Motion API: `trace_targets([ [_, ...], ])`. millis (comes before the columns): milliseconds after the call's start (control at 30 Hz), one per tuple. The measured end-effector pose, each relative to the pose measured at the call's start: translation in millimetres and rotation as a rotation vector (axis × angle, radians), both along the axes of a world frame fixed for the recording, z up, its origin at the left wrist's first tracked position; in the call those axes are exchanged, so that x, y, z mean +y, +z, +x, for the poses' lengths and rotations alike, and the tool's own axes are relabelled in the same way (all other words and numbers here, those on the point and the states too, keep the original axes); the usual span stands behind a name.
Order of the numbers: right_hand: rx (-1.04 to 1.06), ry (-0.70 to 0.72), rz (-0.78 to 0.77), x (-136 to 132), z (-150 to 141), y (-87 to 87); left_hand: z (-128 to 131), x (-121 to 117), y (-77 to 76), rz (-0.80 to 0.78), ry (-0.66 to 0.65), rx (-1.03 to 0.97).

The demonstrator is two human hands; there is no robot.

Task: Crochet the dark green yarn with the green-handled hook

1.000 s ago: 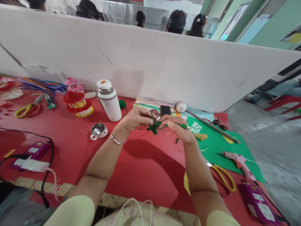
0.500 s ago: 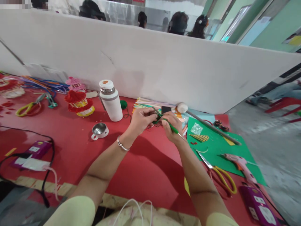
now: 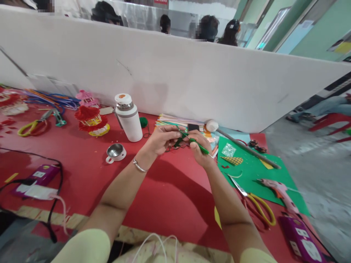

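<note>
My right hand [image 3: 200, 145] is closed around a crochet hook [image 3: 201, 147] with a green handle, its metal shaft angled toward my other hand. Between the two hands is a small piece of dark green crochet work [image 3: 179, 140]. My left hand [image 3: 164, 138] pinches that piece, with green yarn running over its fingers. A ball of green yarn [image 3: 143, 122] lies behind the white thermos [image 3: 131, 122], and a strand trails from it toward my hands. The hook's tip is hidden in the yarn and fingers.
Left of my arms are a metal-lined cup [image 3: 116, 152], red-and-yellow craft pieces [image 3: 91, 120] and pliers [image 3: 34, 124]. At right, scissors [image 3: 253, 202] and a pink glue gun [image 3: 279, 190] lie by a green sheet [image 3: 290, 175]. A white partition [image 3: 175, 80] stands behind.
My left hand has shifted slightly left and turned, and more of the green crochet work shows between the hands. My right hand still grips the hook and has moved only slightly.
</note>
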State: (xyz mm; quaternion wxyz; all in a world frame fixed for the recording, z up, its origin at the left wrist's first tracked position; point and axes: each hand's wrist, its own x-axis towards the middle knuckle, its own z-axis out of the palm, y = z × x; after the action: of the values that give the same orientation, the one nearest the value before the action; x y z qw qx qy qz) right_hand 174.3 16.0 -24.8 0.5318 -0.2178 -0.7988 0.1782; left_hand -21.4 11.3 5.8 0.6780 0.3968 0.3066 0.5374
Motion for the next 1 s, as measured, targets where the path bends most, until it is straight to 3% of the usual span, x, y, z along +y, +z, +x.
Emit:
trace_targets([
  [167, 0.097, 0.136, -0.249, -4, -1, 2.0, 1, -2, -1.2, 0.048, -0.022, -0.073],
  [233, 0.103, 0.153, -0.280, -5, -2, 1.1, 3, -4, -1.7, 0.071, 0.004, -0.058],
  [300, 0.083, 0.105, -0.207, -5, -2, -0.9, 2, -5, -1.1, 0.083, 0.030, -0.033],
  [367, 0.062, 0.002, -0.038, -4, -1, -5.1, 2, -7, 0.5, 0.057, 0.019, -0.015],
  [467, 0.049, -0.170, 0.237, -1, 0, -15.4, 1, -7, 4.1, -0.049, -0.102, -0.048],
  [567, 0.021, -0.220, 0.373, 4, 5, -24.1, 0, -5, 7.2, -0.145, -0.228, -0.088],
  [800, -0.150, -0.165, 0.347, 17, 21, -19.1, -11, -1, 10.2, -0.095, -0.086, 0.086],
  [1000, -0.165, -0.154, 0.335, 17, 26, -16.1, -14, 0, 6.8, -0.078, -0.099, 0.077],
])
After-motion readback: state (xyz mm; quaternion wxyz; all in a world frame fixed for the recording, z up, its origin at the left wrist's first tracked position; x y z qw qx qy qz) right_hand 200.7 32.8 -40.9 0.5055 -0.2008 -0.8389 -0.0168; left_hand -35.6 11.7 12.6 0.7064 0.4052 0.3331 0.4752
